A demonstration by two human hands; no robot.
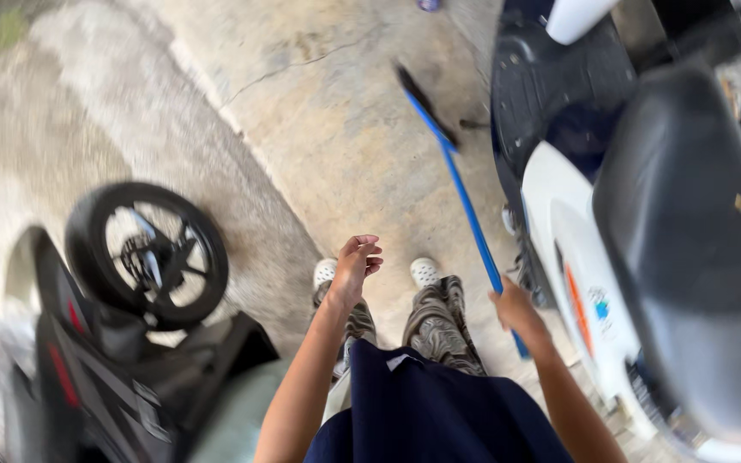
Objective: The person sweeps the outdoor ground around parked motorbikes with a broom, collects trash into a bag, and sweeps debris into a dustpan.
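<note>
Below, the right hand (516, 309) is closed around the blue handle of a broom (465, 206), near the handle's lower end. The handle goes up and to the left from the hand, and the dark bristle head lies on the concrete floor (328, 111), ahead of the person's feet and just beside the front part of a white scooter (576, 257). The picture is blurred there, so the bristles cannot be seen clearly.

The left hand (355, 266) holds nothing. It hangs in the air above the left foot, with the fingers loosely curled and a little apart, well apart from the broom.

The person stands in white shoes (424, 271), patterned trousers and a dark blue shirt. The scooter, with a black seat (696, 231), stands close on the right side. On the left side there is a black motorcycle (87, 360), and its wheel (152, 253) rests on the floor. A thin crack runs across the concrete further ahead.
</note>
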